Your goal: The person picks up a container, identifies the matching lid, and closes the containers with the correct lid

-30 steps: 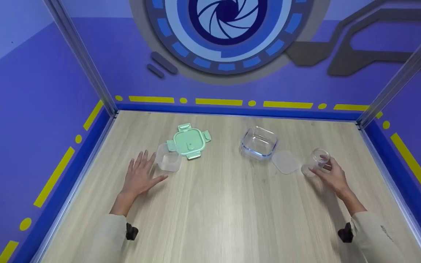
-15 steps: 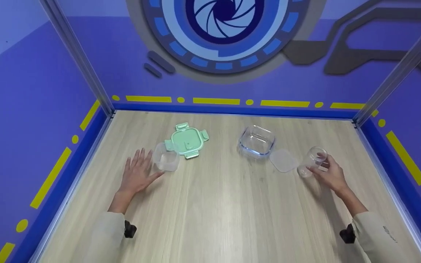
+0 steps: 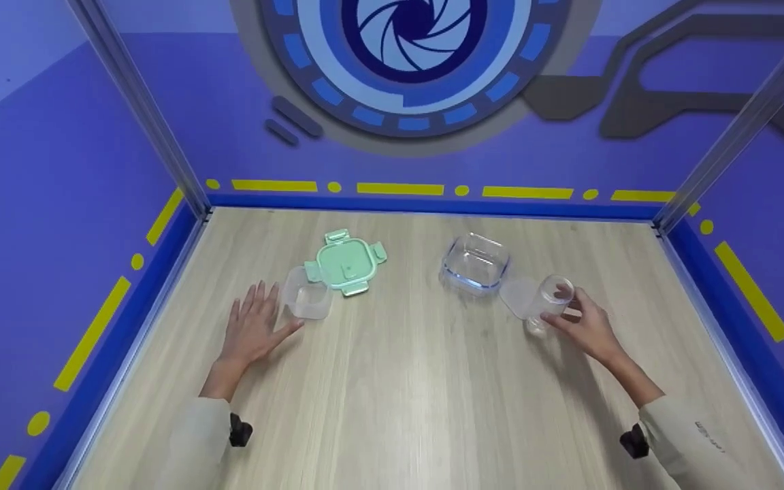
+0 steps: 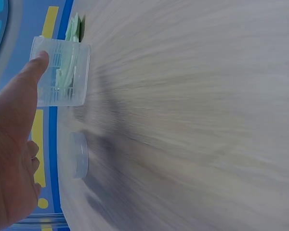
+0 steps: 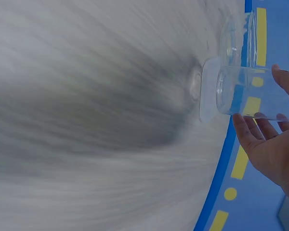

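My right hand (image 3: 589,332) grips a clear cylindrical glass (image 3: 550,303), thumb on one side and fingers on the other. In the right wrist view the glass (image 5: 236,91) appears raised off the tabletop, beside a flat translucent lid (image 5: 210,89). On the left, my left hand (image 3: 252,330) is palm down with fingers spread, next to a translucent square plastic container (image 3: 310,303). Its thumb is at the container's near corner; whether they touch I cannot tell. A low round clear piece (image 4: 79,155) lies on the table under that hand, hidden in the head view.
A green lid with clips (image 3: 348,264) lies behind the plastic container, one clip overlapping it. An open square glass container (image 3: 475,262) stands at centre right, left of the translucent lid. Blue walls (image 3: 392,163) close off the table's back and sides.
My right hand has carried the glass left, and it now overlaps the translucent lid in the head view. The left hand stays in place; the head view shifts slightly.
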`<act>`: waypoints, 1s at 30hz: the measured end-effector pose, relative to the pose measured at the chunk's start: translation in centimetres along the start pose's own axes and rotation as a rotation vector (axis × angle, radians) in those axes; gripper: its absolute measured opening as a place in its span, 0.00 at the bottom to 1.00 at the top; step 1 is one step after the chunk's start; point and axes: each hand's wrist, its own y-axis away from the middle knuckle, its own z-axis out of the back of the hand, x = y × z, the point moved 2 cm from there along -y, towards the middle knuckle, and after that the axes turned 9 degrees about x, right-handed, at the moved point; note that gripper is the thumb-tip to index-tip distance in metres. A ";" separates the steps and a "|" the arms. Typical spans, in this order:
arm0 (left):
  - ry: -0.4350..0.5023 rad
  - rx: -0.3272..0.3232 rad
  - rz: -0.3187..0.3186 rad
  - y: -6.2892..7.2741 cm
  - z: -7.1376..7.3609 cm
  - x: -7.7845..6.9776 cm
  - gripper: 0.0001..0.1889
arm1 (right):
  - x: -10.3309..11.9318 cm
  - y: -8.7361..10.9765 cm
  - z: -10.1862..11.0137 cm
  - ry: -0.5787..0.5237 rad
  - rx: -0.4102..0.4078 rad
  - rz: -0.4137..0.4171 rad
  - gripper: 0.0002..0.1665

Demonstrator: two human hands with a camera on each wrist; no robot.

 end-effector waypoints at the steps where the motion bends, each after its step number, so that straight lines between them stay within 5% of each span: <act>1: 0.002 0.002 0.004 0.0 -0.1 0.0 0.54 | 0.2 -0.1 -0.2 -0.007 0.002 0.006 0.39; 30: 0.015 0.049 0.030 0.5 -0.6 -0.2 0.54 | 4.0 -1.1 -6.7 -0.158 0.025 0.077 0.35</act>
